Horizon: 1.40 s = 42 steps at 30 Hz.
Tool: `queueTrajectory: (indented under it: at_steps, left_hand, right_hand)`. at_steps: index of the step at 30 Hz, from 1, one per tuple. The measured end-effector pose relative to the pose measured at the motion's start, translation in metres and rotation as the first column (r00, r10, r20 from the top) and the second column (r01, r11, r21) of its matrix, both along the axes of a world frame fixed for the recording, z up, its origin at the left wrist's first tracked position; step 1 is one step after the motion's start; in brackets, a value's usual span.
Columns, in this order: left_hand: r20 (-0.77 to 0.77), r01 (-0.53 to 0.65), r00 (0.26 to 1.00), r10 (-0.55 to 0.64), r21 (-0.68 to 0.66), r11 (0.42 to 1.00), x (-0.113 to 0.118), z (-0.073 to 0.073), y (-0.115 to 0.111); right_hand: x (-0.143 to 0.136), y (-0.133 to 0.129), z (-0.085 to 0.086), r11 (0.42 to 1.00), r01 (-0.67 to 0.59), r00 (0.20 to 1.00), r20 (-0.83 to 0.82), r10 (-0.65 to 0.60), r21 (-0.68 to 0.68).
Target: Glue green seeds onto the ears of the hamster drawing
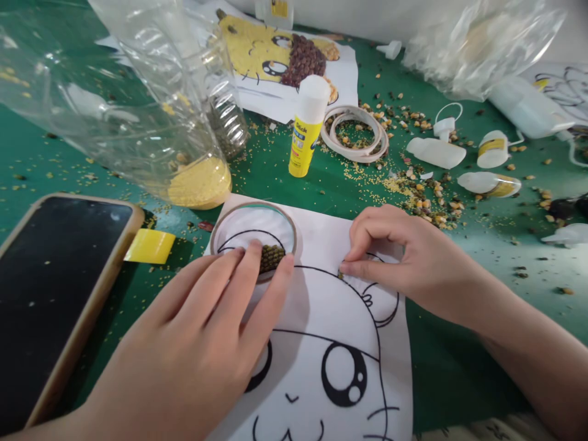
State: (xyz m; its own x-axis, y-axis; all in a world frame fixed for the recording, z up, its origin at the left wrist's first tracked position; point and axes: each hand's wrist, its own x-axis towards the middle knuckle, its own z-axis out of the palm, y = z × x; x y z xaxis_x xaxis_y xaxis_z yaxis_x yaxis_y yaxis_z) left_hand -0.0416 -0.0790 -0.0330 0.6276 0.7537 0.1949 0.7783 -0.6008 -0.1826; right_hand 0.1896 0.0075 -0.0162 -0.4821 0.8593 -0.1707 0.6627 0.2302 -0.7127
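A sheet of paper [312, 306] carries a black-outlined cartoon animal face. Around its left ear lies a thin ring [294, 236], with a small patch of green mung beans [272, 258] packed inside it. My left hand [202, 324] lies open over the sheet, fingers spread, the tips touching the ring and the edge of the bean patch. Near the drawing's right ear, my right hand [390, 248] is closed in a pinch. A tiny greenish bean [340, 275] shows at its fingertips, low over the paper.
A glue stick [303, 131] stands behind the sheet, beside tape rings [356, 133]. A phone [59, 294] and yellow cap [150, 246] lie left, below a clear bottle of yellow grain [201, 182]. Glue bottles [436, 152], scattered beans [427, 202] and a bean-covered picture [257, 55] lie beyond.
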Motion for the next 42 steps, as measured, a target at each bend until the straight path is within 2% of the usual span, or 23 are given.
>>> queueTrajectory:
  at_steps: [5,12,18,25,30,37,42]
  left_hand:
    - [-0.013,-0.009,1.000,0.009,-0.016,1.000,0.000,0.001,0.000]
    - [-0.050,0.025,0.998,-0.023,0.034,0.999,0.001,0.000,0.002]
    - [-0.028,-0.008,1.000,0.008,-0.006,1.000,0.001,0.000,0.001]
    - [-0.004,-0.012,1.000,0.012,-0.015,1.000,0.002,0.001,0.002]
    - [-0.039,-0.006,0.999,0.006,-0.003,1.000,0.002,0.001,0.001]
    - [-0.045,0.019,0.999,-0.019,0.002,1.000,0.003,0.003,0.003]
    - [-0.055,0.005,0.998,-0.006,-0.012,1.000,0.003,0.003,0.003]
  right_hand:
    - [-0.002,-0.001,-0.001,1.000,0.023,1.000,-0.005,-0.023,-0.002]
    - [-0.002,0.000,0.000,1.000,0.018,1.000,-0.001,-0.018,0.013]
    - [0.001,0.003,0.003,0.996,0.007,0.999,-0.045,-0.011,-0.086]
    - [-0.004,-0.006,0.001,1.000,-0.004,0.998,0.068,0.003,0.007]
    - [-0.006,-0.010,0.002,0.999,0.034,0.995,0.090,-0.036,0.027]
    - [-0.008,-0.009,0.000,0.998,0.007,0.994,0.106,-0.013,0.062]
    - [0.000,-0.003,0.004,1.000,-0.016,0.999,0.034,0.016,-0.014]
